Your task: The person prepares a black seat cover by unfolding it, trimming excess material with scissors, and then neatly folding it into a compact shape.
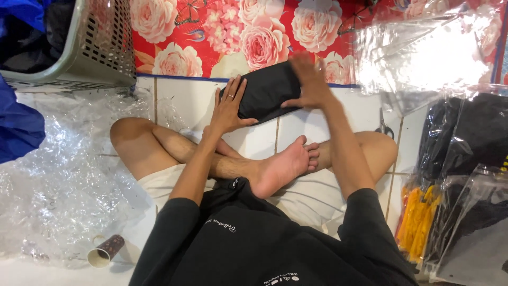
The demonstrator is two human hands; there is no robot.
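A folded black garment lies on the white tiled floor in front of my crossed legs. My left hand rests flat on its left end, fingers spread, a ring on one finger. My right hand presses flat on its right end with the fingers pointing away from me. Neither hand is closed around the cloth.
A grey perforated basket stands at far left. Crumpled clear plastic covers the floor on the left, with a small cardboard tube near it. Bagged black items, yellow pieces and scissors lie on the right. A red floral mat lies ahead.
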